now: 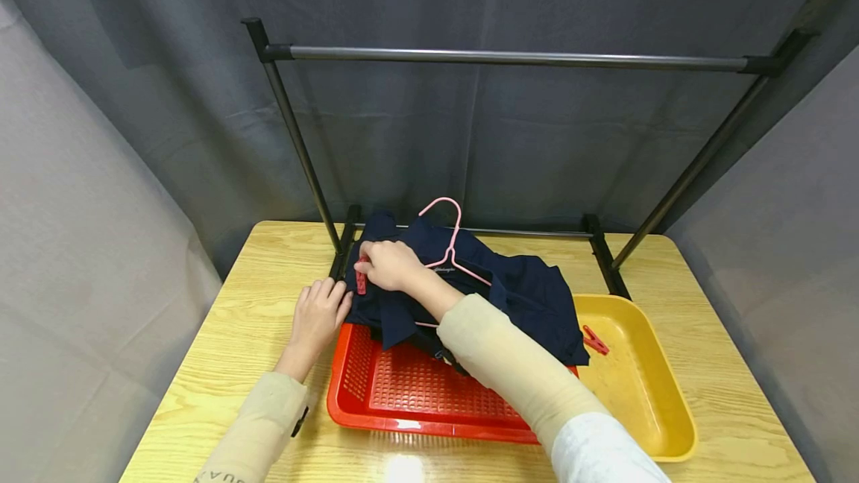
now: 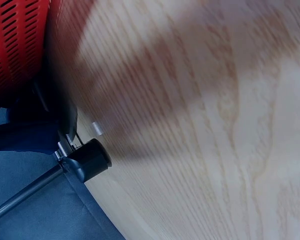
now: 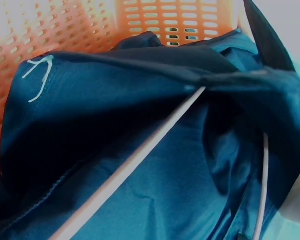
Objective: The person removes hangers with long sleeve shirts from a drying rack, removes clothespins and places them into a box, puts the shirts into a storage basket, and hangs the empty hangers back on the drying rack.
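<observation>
A navy shirt (image 1: 537,297) lies bunched over the back of a red basket (image 1: 429,427), its collar open toward me. The pink hanger (image 1: 451,248) sits inside the shirt with its hook pointing up and back; in the right wrist view, pale hanger bars (image 3: 135,167) cross the dark cloth (image 3: 160,200). At the shirt's left side my right hand (image 1: 392,265) pinches a red clothespin (image 1: 361,283), held upright against the cloth. My left hand (image 1: 317,315) is beside it, fingers loosely bent, fingertips right at the shirt's left edge near the basket corner.
Behind the basket stands a dark metal rack (image 1: 510,58) with a high crossbar and feet on the wooden table (image 1: 221,364). To the right, a yellow tray (image 1: 637,386) holds another red clothespin (image 1: 596,341). Grey curtains (image 1: 376,133) hang at the back.
</observation>
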{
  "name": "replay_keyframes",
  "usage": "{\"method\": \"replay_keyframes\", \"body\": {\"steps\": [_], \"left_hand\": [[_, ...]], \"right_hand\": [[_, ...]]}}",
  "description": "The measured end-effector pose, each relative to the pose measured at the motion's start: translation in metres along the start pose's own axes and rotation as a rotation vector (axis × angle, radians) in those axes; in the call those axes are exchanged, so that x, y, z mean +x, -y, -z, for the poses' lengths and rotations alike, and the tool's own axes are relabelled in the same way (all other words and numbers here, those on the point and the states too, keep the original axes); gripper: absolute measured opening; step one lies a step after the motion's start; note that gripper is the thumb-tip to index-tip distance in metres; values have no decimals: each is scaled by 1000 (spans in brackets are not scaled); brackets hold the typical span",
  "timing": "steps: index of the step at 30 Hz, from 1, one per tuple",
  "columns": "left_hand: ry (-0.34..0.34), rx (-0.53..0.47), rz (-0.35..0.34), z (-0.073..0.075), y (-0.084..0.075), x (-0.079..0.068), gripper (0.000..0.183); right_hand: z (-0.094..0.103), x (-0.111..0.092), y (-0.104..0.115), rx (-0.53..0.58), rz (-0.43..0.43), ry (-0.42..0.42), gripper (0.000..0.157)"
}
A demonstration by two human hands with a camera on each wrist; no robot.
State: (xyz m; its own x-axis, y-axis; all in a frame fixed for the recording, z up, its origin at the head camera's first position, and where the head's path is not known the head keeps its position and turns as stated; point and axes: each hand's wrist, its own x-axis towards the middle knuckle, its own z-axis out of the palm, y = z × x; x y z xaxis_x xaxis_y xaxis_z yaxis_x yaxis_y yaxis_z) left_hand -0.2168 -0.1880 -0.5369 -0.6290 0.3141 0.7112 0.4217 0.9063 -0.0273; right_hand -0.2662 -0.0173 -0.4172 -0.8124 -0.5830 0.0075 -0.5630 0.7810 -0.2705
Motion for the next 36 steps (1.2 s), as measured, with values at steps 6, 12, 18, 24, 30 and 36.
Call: {"method": "replay_keyframes", "body": {"steps": [6, 12, 18, 24, 30, 36], "left_hand": [[23, 1, 11, 0, 0, -1, 28], [25, 5, 9, -1, 1, -1, 30], [-2, 6, -1, -1, 1, -1, 29], [-6, 4, 0, 0, 0, -1, 31], [-10, 8, -6, 1, 0, -1, 33], [-6, 9, -10, 0, 1, -1, 32]], "right_hand": [[-3, 0, -1, -8, 17, -39, 18], [-2, -3, 2, 6, 39, -97, 12], [5, -7, 5, -20, 75, -171, 13], [14, -13, 5, -37, 97, -216, 16], [27, -24, 2, -27, 113, -251, 20], [41, -41, -8, 15, 118, -305, 17]]}}
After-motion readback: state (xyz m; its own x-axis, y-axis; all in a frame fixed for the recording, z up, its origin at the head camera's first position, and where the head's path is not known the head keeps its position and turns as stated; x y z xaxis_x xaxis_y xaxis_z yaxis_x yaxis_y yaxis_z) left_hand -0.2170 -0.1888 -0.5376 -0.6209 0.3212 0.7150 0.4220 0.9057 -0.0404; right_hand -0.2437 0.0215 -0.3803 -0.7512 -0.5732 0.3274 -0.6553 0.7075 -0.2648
